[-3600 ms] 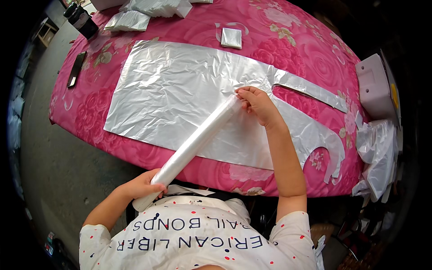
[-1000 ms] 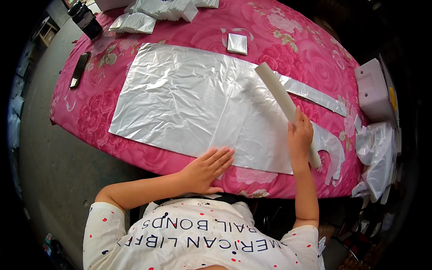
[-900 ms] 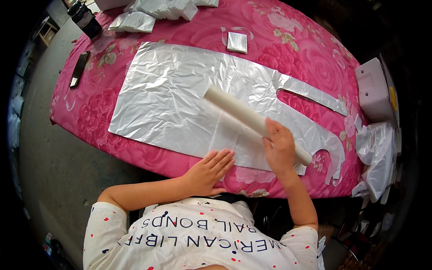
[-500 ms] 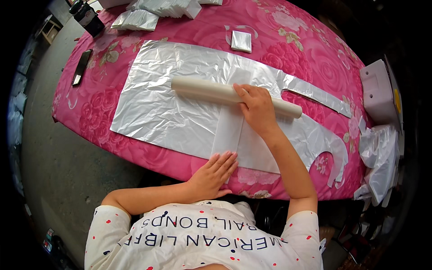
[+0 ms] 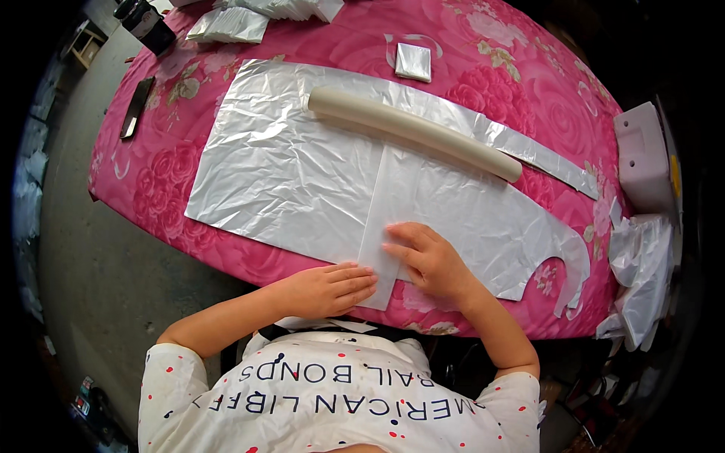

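Observation:
A silvery-white plastic sheet (image 5: 264, 166), shaped like a disposable apron with a cut-out at the right, lies spread on the table. Across its middle runs a paler flat strip (image 5: 376, 298), its near end projecting past the sheet's edge. My left hand (image 5: 332, 291) rests flat, its fingertips on the left side of that end. Fingers slightly bent and apart, my right hand (image 5: 427, 260) touches the strip a little farther up. A long pale roll or tube (image 5: 415, 136) lies slantwise over the sheet's far part, with neither hand on it.
A pink flowered cloth (image 5: 174, 181) covers the table. A small folded plastic packet (image 5: 413, 62) lies beyond the sheet. Stacked folded packets (image 5: 234, 24), a dark jar (image 5: 143, 26) and a phone (image 5: 137, 107) are far left. At right stand a pale box (image 5: 640, 155) and loose plastic (image 5: 642, 260).
My right hand has let go of the roll and come down to the strip's near end. The roll lies farther away and to the right. My left hand has shifted slightly left.

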{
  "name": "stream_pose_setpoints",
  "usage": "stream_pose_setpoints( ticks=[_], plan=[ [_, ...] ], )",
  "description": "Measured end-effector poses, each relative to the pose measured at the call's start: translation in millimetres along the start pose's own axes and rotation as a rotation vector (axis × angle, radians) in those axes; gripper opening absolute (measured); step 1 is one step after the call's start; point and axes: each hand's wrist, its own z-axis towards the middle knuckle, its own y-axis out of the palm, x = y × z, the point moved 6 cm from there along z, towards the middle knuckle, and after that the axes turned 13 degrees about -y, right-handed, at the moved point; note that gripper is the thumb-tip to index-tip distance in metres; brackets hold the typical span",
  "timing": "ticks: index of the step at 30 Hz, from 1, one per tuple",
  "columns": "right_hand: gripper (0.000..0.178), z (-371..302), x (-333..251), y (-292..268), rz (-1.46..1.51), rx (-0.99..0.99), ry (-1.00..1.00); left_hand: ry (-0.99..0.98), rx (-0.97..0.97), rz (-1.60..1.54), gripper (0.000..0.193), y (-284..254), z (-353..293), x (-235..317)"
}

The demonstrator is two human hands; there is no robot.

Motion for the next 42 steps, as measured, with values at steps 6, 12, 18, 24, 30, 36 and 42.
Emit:
stream_pose_setpoints(
  ticks=[6,12,18,24,30,36,42],
  plan=[
    [0.044,-4,-3,4,-0.053,0.049,0.081,0.086,0.063,0.035,0.035,-7,2,2],
    [0.040,1,4,5,-0.097,0.164,0.091,-0.066,0.229,-0.238,0.044,-39,25,-14],
    [0.034,-2,6,9,-0.195,0.225,0.120,-0.288,0.151,0.090,0.061,-20,41,-38],
    [0.018,-1,16,-4,-0.126,0.293,0.278,-0.508,0.199,-0.206,0.066,-22,48,-57],
    [0.016,1,55,-6,0.322,0.303,0.900,-0.866,0.337,-0.572,0.067,-33,59,-78],
    [0.022,1,70,-5,0.458,0.278,0.979,-0.522,0.149,0.048,0.071,-11,70,-50],
    [0.029,10,53,-18,0.001,0.280,0.794,-0.541,0.064,0.121,0.070,-1,70,-52]
  ],
)
